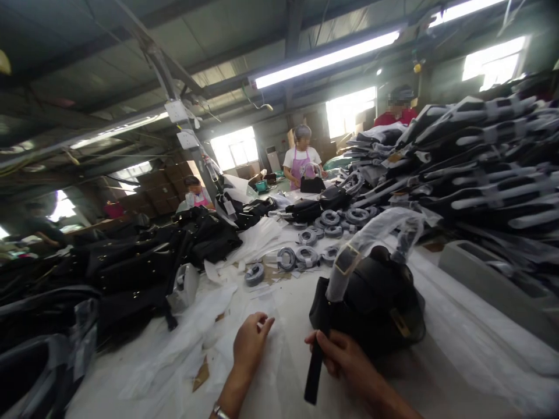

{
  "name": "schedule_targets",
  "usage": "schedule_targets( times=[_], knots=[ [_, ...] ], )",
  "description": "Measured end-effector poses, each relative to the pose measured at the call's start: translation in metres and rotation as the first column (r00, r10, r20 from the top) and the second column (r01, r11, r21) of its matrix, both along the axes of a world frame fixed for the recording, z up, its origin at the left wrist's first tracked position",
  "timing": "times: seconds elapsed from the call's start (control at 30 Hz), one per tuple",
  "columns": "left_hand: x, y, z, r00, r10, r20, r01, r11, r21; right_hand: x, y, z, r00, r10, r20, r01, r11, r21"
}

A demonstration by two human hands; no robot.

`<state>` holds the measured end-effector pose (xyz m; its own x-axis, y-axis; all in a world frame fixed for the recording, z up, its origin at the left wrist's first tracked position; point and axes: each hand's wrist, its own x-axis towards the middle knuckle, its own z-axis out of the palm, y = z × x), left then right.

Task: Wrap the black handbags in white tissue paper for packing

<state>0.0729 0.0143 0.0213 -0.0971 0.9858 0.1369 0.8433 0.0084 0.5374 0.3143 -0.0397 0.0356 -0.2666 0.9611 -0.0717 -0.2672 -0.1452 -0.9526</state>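
In front of me on the white table sits a black handbag. Its handle is wrapped in clear plastic and arches above it. My right hand pinches a black strap at the bag's near left side, and the strap's end hangs below my fingers. To the left of the bag, my left hand hovers over the table with nothing in it. Its fingers are loosely curled and the thumb stands apart. The side of the bag facing away from me is hidden.
Several wrapped strap coils lie beyond the bag. Black bags are heaped on the left, with a tall pile of wrapped bags on the right. A grey box-shaped thing stands at right. A person in a pink apron works opposite.
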Motion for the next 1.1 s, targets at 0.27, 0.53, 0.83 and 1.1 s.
schedule_targets(
  times=[0.27, 0.53, 0.83, 1.1],
  knots=[
    [0.017, 0.01, -0.007, 0.995, -0.021, 0.098, 0.021, 1.0, 0.0, 0.066, -0.001, 0.027, 0.867, 0.477, 0.142, -0.482, 0.876, 0.0],
    [0.03, -0.029, 0.009, 0.82, -0.044, 0.571, 0.082, 0.996, -0.041, 0.038, 0.002, 0.014, 0.975, 0.165, 0.147, -0.175, 0.983, 0.057],
    [0.049, -0.112, -0.006, 0.719, 0.067, 0.692, -0.003, 0.996, -0.094, 0.014, -0.003, 0.02, 0.987, -0.098, 0.123, 0.079, 0.985, 0.154],
    [0.061, -0.131, -0.002, 0.681, 0.063, 0.73, 0.018, 0.995, -0.102, 0.006, -0.004, 0.015, 0.979, -0.16, 0.126, 0.141, 0.979, 0.147]
  ],
)
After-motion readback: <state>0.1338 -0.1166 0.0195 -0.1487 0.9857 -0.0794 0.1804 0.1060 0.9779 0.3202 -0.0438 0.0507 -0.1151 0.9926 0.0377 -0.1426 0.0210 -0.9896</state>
